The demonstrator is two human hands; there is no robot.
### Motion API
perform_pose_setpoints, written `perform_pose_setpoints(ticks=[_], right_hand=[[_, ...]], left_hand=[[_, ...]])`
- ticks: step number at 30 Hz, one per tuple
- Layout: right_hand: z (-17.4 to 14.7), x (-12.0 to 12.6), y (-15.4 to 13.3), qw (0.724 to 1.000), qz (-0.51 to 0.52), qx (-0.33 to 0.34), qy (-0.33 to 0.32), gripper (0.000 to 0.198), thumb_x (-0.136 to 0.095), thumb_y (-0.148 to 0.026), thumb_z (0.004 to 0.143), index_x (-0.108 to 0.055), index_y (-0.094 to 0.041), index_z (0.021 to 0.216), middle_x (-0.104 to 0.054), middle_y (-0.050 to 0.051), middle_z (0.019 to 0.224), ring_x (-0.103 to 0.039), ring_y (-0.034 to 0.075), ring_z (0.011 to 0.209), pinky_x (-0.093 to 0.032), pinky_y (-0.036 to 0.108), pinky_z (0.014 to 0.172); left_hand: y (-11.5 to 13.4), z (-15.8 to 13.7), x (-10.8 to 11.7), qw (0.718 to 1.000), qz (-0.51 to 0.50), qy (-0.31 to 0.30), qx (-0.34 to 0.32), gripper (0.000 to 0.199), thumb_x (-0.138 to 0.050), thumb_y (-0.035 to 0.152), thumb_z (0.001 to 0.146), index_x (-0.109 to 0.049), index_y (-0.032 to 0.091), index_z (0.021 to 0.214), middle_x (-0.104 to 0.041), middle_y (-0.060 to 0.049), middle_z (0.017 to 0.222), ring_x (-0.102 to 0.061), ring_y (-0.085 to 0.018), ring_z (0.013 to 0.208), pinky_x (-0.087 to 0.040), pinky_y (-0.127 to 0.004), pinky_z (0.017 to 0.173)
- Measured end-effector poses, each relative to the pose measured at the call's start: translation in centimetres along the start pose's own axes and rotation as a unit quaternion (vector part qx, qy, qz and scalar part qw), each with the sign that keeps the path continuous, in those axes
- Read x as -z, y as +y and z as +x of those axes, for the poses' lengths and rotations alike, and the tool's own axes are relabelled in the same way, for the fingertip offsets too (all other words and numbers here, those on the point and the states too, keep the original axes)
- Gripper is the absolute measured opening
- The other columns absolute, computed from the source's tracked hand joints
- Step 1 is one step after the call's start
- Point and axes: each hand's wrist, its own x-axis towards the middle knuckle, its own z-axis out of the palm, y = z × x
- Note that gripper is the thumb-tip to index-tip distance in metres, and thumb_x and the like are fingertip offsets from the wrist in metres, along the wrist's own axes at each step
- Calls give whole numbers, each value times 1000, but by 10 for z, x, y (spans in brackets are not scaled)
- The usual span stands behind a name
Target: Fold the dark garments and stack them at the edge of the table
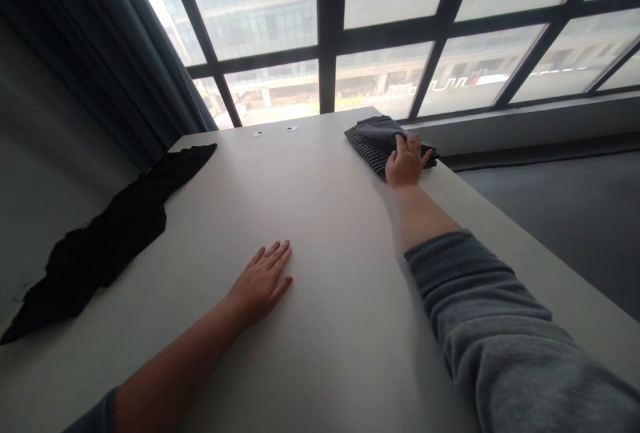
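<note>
Right hand (pixel 405 163) rests, fingers spread, on a folded dark pinstriped cloth (pixel 373 140); left hand (pixel 263 283) lies flat, fingers open, on the white tabletop (pixel 325 220).

two bare hands, no rings, watch or gloves on either. left hand (pixel 260 283): forearm bare up to near the elbow, just a sliver of grey-blue sleeve (pixel 95 418) at the bottom edge of the pic. right hand (pixel 405 163): wrist & lower forearm bare, then a grey-blue sleeve (pixel 500 333), soft knit like a sweatshirt, pushed up w/ thick folds & wrinkles bunched at the cuff. no logo, print or stripes visible on the fabric. same garment both sides by colour.
</note>
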Motion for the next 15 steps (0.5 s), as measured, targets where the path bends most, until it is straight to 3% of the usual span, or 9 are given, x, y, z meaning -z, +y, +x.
perform_pose_setpoints(ticks=[2, 4, 9, 11, 15], right_hand=[[3, 29, -8, 999, -2, 33, 31, 61, -34, -19, 100, -48, -19, 159, -42, 16, 165, -30, 35, 156, -15, 72, 124], [6, 64, -20, 996, 13, 73, 54, 61, -35, -19, 101, -47, -18, 161, -48, 17, 160, -40, 35, 150, -25, 64, 125], [-8, 138, -64, 971, 149, 178, 60, 56, -30, -15, 104, -56, -19, 154, -67, 14, 135, -62, 24, 126, -48, 39, 112], [-27, 149, -77, 963, 175, 206, -6, 50, -39, -19, 104, -61, -22, 149, -70, 11, 128, -66, 23, 116, -51, 37, 106], [-84, 142, -81, 939, 56, 190, -281, 55, -71, -31, 91, -65, -23, 145, -65, 15, 142, -62, 31, 126, -47, 43, 110]], left_hand=[[0, -1, -3, 1000, 8, 13, 7, 67, -35, 48, 110, -24, 24, 171, -24, -8, 174, -26, -25, 162, -20, -49, 134], [0, -1, -4, 1000, 10, 22, 7, 67, -37, 48, 109, -24, 25, 171, -25, -8, 174, -27, -25, 161, -22, -48, 134], [1, -3, 0, 999, -6, 38, 5, 65, -41, 44, 107, -33, 21, 168, -33, -9, 172, -30, -26, 160, -25, -49, 133], [4, -5, 3, 999, -14, 46, 5, 62, -43, 41, 106, -41, 20, 164, -37, -11, 170, -33, -27, 159, -26, -51, 132], [13, -17, 5, 998, -30, 62, 12, 52, -48, 37, 104, -56, 22, 153, -45, -12, 166, -42, -29, 154, -30, -55, 130]])
